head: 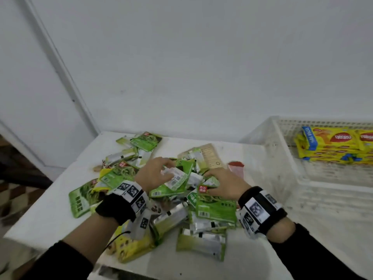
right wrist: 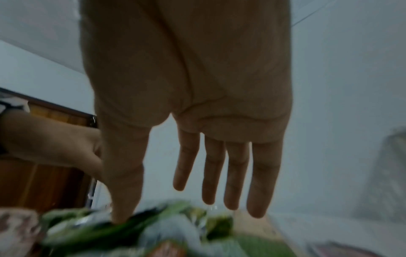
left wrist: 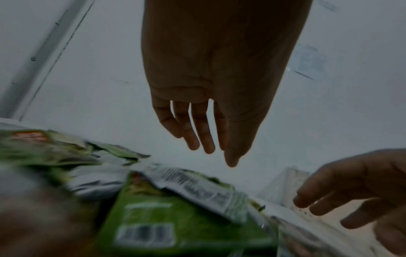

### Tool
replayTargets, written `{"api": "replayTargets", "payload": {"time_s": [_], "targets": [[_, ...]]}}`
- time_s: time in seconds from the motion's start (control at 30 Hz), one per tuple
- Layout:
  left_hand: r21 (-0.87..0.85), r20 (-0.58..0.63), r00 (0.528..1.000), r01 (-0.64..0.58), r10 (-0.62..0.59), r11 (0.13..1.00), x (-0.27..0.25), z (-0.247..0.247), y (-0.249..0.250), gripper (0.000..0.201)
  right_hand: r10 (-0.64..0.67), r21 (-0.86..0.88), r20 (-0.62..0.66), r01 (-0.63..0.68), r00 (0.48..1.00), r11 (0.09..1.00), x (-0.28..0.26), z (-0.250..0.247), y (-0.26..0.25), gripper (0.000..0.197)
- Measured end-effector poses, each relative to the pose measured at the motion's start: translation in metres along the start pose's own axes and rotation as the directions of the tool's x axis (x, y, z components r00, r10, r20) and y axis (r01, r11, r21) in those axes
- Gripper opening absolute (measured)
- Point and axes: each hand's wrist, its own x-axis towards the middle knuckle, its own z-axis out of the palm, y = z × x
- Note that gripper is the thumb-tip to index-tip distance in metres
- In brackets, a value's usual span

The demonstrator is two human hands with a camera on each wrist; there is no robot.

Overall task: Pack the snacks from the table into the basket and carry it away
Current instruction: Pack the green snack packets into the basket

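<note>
A heap of green and silver snack packets (head: pixel 214 207) lies on the white table (head: pixel 48 217). Both hands hover low over its middle. My left hand (head: pixel 155 171) spreads relaxed fingers above a white-backed packet (head: pixel 175 177); in the left wrist view the left hand (left wrist: pixel 211 151) holds nothing over the blurred green packets (left wrist: pixel 175 217). My right hand (head: pixel 220 183) lies just to the right, fingers straight. The right wrist view has the right hand (right wrist: pixel 211 191) with its thumb tip touching the packets (right wrist: pixel 123 231), nothing gripped. The white basket (head: pixel 282 158) stands at the table's right.
Stacked yellow biscuit packs (head: pixel 333 147) lie in the basket's far corner. A beige packet (head: pixel 212 156) and a red one (head: pixel 236 166) lie behind the heap. A white wall backs the table. The table's left edge drops to a patterned floor (head: pixel 12 190).
</note>
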Motion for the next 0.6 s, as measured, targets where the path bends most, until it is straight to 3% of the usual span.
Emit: {"api": "replayTargets", "payload": {"time_s": [0.13, 0.3, 0.4, 0.53, 0.6], "targets": [[0.11, 0.093, 0.979, -0.191, 0.181, 0.975, -0.017, 0.017, -0.026, 0.027, 0.085, -0.042, 0.037, -0.084, 0.996, 0.996, -0.015, 0.042, 0.013, 0.071], [-0.007, 0.139, 0.911, -0.392, 0.389, 0.92, -0.017, 0.044, -0.011, 0.03, 0.175, -0.079, -0.053, -0.178, 0.983, 0.981, -0.034, 0.052, 0.024, 0.089], [-0.003, 0.239, 0.897, -0.381, 0.371, 0.925, -0.009, 0.055, 0.017, 0.032, 0.266, -0.068, -0.087, -0.272, 0.96, 0.96, -0.046, 0.052, 0.032, 0.092], [0.12, 0.446, 0.854, -0.352, 0.266, 0.928, 0.006, 0.07, 0.046, 0.075, 0.31, 0.026, -0.149, -0.31, 0.939, 0.95, -0.066, 0.044, 0.046, 0.077], [0.276, 0.453, 0.88, -0.289, 0.141, 0.917, 0.014, 0.083, 0.057, 0.091, 0.294, 0.072, -0.166, -0.286, 0.941, 0.956, -0.078, 0.032, 0.052, 0.058]]}}
